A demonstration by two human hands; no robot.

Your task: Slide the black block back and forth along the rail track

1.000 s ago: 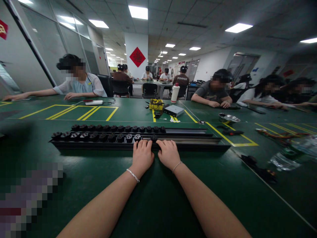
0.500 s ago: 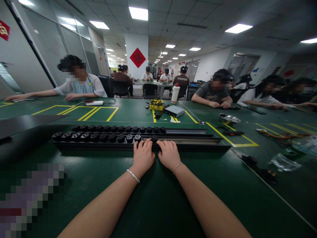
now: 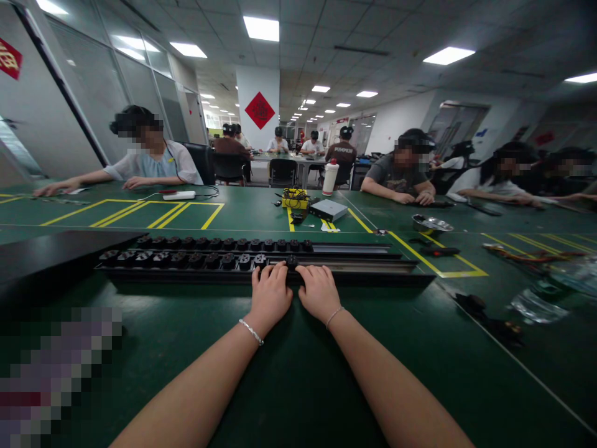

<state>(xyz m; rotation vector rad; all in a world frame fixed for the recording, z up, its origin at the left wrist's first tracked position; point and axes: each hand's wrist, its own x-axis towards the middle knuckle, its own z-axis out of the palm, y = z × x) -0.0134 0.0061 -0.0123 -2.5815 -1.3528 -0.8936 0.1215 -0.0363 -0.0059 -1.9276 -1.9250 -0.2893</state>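
Observation:
Two long black track rails (image 3: 359,267) lie side by side across the green table, with several round-faced black socket modules (image 3: 212,260) lined up in their left parts. One separate black socket module (image 3: 291,261) sits in the nearer rail, right of a small gap. My left hand (image 3: 270,292) is curled over the rail's near edge, its fingertips at the module's left side and near the last one of the row. From the right, my right hand (image 3: 319,292) bends its fingers to the same module. Both thumbs are low by the rail, and the exact finger contact is partly hidden.
A dark flat panel (image 3: 60,264) lies left of the rails. Behind them are a yellow box with cables (image 3: 295,198), a grey box (image 3: 329,210) and a white bottle (image 3: 330,177). A metal bowl (image 3: 431,223) and loose wires (image 3: 527,252) lie right. Co-workers sit opposite.
The dark panel at the left has come down flatter, near the rails' left end. A co-worker's outstretched hand at far left has shifted inward. My hands hold almost the same position.

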